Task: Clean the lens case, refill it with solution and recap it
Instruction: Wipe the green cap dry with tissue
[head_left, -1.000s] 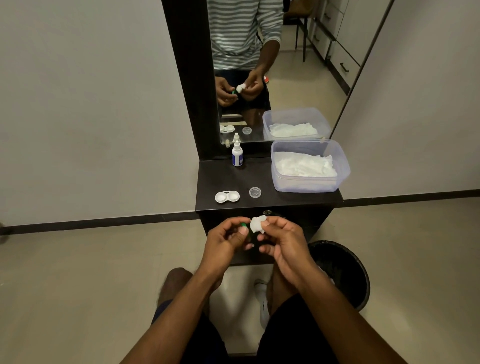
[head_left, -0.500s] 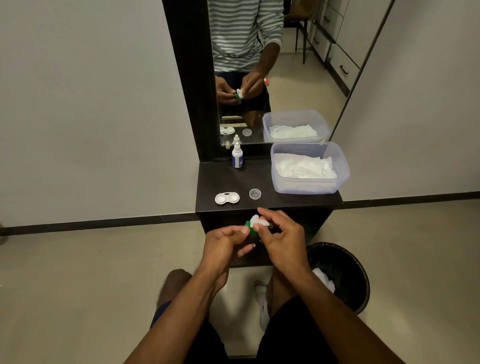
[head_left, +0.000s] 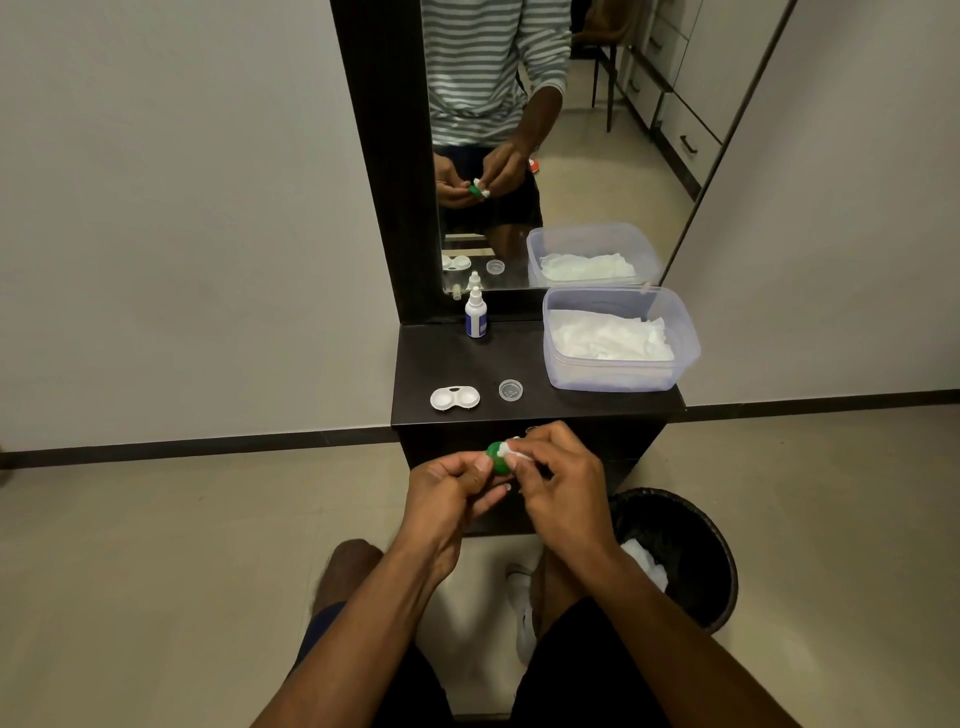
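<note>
Right now your left hand (head_left: 448, 486) pinches the green cap (head_left: 497, 458); your right hand (head_left: 558, 480) pinches a tissue wad (head_left: 517, 455) pressed into it. Twist the wad round the inner rim, keeping the cap steady. Just beyond your hands, on the shelf (head_left: 571, 402), sits the open lens case (head_left: 454, 398), beside a clear cap (head_left: 510, 389). Farther back stands the solution bottle (head_left: 475, 315).

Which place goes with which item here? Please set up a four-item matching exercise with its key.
Things:
1. green cap
2. lens case
3. solution bottle
4. wad of tissue

Places:
A. upright at the mirror's foot
B. in the black bin
C. held in the left hand
D. lying open on the dark shelf's front

Pairs: 1-C, 2-D, 3-A, 4-B
</note>
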